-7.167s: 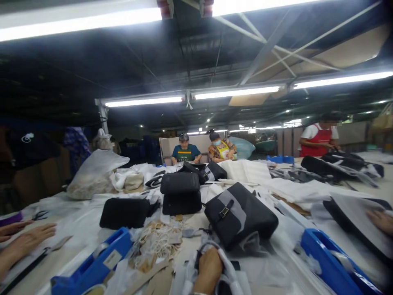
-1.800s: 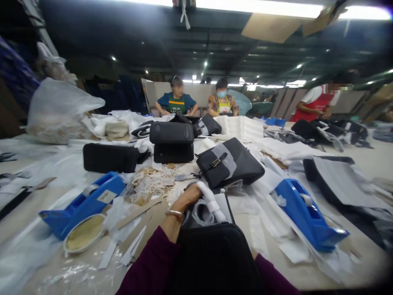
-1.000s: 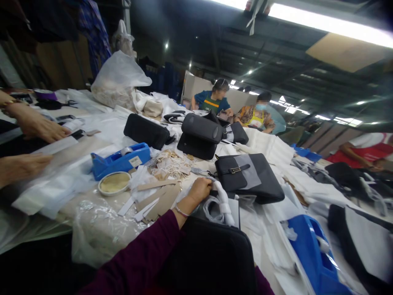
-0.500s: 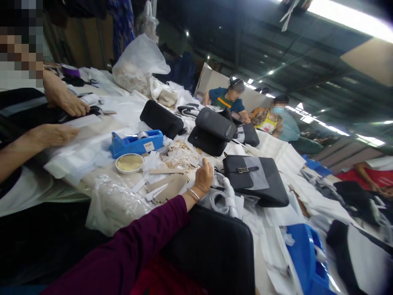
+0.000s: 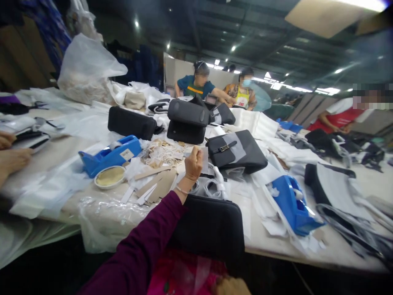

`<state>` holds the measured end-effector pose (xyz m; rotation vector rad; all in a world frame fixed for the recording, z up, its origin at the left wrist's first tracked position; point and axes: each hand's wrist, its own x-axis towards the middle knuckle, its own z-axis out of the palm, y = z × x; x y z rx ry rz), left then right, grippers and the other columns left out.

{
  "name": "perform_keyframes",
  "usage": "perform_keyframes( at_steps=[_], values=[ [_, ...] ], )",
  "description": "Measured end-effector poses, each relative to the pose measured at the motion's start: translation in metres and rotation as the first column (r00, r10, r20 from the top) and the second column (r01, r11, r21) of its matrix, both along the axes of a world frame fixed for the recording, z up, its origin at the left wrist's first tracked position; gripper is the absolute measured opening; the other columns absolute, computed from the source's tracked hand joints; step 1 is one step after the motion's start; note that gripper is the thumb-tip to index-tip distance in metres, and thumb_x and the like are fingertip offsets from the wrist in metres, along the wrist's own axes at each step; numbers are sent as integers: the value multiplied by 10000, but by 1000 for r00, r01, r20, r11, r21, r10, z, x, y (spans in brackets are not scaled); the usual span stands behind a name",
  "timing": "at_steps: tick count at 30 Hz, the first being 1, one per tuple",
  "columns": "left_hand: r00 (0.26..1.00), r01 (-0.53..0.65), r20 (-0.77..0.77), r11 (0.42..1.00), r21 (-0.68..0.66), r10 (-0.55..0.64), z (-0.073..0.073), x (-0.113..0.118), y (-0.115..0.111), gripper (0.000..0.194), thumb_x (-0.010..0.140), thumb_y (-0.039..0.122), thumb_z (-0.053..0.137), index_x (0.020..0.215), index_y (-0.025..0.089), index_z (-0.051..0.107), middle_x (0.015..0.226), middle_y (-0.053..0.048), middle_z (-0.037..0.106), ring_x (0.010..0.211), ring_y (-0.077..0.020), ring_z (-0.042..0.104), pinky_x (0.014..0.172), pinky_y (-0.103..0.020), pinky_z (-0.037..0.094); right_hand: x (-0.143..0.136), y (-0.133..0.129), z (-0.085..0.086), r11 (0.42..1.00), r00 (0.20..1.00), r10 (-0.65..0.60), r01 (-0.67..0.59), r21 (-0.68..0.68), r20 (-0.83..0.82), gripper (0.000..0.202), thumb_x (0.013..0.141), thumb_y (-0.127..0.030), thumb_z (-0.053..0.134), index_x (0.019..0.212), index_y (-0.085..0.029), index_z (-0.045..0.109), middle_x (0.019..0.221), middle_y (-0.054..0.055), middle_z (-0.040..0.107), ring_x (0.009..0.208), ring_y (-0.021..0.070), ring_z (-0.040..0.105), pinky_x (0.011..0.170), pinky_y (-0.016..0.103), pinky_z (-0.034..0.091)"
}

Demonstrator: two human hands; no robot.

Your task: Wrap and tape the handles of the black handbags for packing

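Note:
My left hand [image 5: 193,164], in a purple sleeve with a bracelet at the wrist, is raised over the table with its fingers closed on a small translucent sheet [image 5: 203,159]. Below that wrist a black bag [image 5: 211,225] leans at the table's front edge, against my lap. Behind the bag lie wrapped grey straps [image 5: 219,184]. Only a blurred part of my right hand [image 5: 231,286] shows at the bottom edge, below the bag; its fingers cannot be made out. A black buckled bag [image 5: 238,151] with a pale wrap lies just beyond my left hand.
Stringed tags [image 5: 161,153] and card strips [image 5: 156,184] lie left of my hand, near a blue tape dispenser [image 5: 113,155] and a round tub [image 5: 109,177]. Another blue dispenser [image 5: 294,205] stands right. A co-worker's hands [image 5: 14,159] are at far left; other people work across the table.
The view has swung right. My left hand has lifted, its fingers now closed on the translucent sheet. My right hand has come into view at the bottom.

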<state>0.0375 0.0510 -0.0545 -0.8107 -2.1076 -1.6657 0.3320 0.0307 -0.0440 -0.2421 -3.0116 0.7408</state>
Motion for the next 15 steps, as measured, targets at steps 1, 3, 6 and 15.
perform_keyframes(
  at_steps=[1, 3, 6, 15],
  values=[
    [1000, 24, 0, 1000, 20, -24, 2, 1, -2, 256, 959, 354, 321, 857, 204, 502, 691, 3, 545, 685, -142, 552, 697, -231, 414, -7, 7, 6, 1000, 1000, -13, 12, -13, -26, 102, 809, -305, 662, 886, -356, 705, 998, 32, 695, 827, 185, 645, 589, 263, 482],
    [998, 64, -5, 996, 61, -63, 6, 3, -5, 246, 942, 359, 346, 805, 208, 484, 691, 9, 533, 689, -137, 538, 705, -227, 418, -37, 24, 18, 998, 988, -54, 49, -35, -144, 163, 821, -261, 589, 859, -357, 714, 864, 30, 708, 768, 210, 653, 606, 298, 483],
    [994, 108, -39, 987, 118, -104, 16, 9, -10, 229, 916, 339, 381, 745, 210, 462, 688, 13, 509, 676, -135, 504, 709, -237, 419, -109, 53, 30, 979, 852, -195, 198, -46, -486, 293, 808, -162, 530, 1056, -234, 668, 1008, 93, 669, 913, 243, 611, 828, 373, 472],
    [936, 344, -92, 938, 48, -338, 13, 14, -35, 369, 698, 101, 464, 1051, 167, 549, 1037, -67, 590, 1015, -188, 549, 940, -318, 429, -209, 89, 7, 915, 773, -402, 317, -249, -492, 173, 840, -242, 549, 772, -196, 700, 710, 19, 641, 702, 169, 531, 669, 271, 387]
  ],
)
